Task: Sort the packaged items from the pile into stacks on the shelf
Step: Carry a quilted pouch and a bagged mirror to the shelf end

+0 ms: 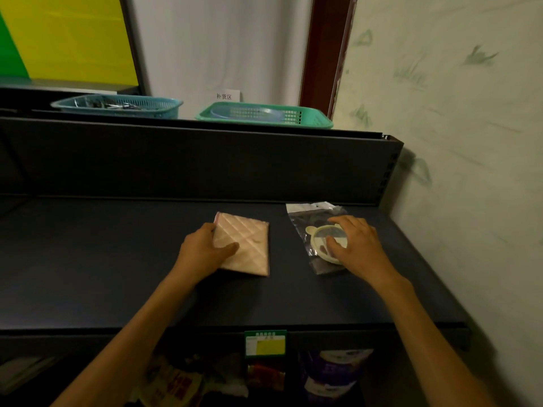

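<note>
The pink quilted packet lies flat mid-shelf, long axis running away from you; your left hand grips its left edge, thumb on top. Just right (a clear gap between), your right hand rests spread on the bagged round item.

Single head-worn wide-angle view, looking forward and steeply down from above the front edge of a dark shelf. Both forearms enter from the bottom of the frame, close to the lens. The shelf's back panel, two baskets and the wall at right fill the upper field.
</note>
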A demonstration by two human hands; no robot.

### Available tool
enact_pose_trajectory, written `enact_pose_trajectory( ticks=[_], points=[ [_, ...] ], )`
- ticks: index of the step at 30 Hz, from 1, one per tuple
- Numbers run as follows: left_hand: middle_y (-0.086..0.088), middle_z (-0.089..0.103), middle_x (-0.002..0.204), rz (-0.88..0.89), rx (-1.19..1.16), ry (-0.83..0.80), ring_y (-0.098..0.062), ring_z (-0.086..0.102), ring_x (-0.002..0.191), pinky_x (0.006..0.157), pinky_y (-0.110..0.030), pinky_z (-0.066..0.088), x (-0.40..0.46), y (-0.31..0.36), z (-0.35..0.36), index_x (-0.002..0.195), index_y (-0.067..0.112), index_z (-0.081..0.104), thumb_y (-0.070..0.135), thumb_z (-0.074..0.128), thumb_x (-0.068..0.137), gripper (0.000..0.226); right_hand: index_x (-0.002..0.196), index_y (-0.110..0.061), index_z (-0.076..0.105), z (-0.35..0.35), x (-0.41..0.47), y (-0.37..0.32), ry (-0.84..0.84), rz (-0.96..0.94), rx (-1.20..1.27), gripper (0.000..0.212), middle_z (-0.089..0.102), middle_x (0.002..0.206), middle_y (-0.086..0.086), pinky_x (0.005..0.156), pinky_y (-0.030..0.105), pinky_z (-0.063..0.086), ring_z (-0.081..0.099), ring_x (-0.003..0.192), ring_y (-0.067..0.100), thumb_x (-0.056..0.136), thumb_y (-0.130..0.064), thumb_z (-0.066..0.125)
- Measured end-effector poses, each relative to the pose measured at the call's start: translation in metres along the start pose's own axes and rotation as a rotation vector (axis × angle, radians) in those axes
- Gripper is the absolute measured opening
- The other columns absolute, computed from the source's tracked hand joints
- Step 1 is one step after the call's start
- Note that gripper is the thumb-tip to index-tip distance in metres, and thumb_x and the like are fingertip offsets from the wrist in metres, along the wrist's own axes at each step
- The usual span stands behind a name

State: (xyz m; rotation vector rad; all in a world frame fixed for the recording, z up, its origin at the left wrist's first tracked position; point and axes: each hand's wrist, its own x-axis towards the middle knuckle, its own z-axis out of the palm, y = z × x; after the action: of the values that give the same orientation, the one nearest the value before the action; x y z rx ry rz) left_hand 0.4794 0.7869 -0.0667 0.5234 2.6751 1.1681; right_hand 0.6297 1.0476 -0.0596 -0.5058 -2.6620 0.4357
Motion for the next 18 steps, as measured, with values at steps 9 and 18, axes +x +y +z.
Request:
enact_pose_trajectory(
  ticks=[9, 18],
  points=[
    [-0.002, 0.038, 0.146, 0.195, 0.471, 0.028, -0.024, 0.034, 0.133, 0.104, -0.043, 0.035, -0.004, -0.009, -0.039, 0.144, 0.024, 0.035, 0.048, 0.061, 0.085, 0.069, 0.132, -0.022, 0.047, 0.014, 0.008, -0.03, -0.011, -0.018, 0.023, 0.044, 0.046, 0.139, 0.002, 0.111, 0.037, 0.028, 0.038, 0.13, 0.019, 0.09, -0.031, 0.058],
    [-0.002, 0.041, 0.145, 0.203, 0.556, 0.085, -0.025, 0.036, 0.131, 0.104, -0.044, 0.036, -0.02, -0.055, -0.101, 0.145, 0.024, 0.034, 0.051, 0.056, 0.087, 0.067, 0.132, -0.024, 0.047, 0.049, 0.022, -0.11, -0.076, -0.143, 0.016, 0.044, 0.049, 0.136, -0.001, 0.107, 0.031, 0.026, 0.041, 0.127, 0.018, 0.09, -0.034, 0.056]
  ],
)
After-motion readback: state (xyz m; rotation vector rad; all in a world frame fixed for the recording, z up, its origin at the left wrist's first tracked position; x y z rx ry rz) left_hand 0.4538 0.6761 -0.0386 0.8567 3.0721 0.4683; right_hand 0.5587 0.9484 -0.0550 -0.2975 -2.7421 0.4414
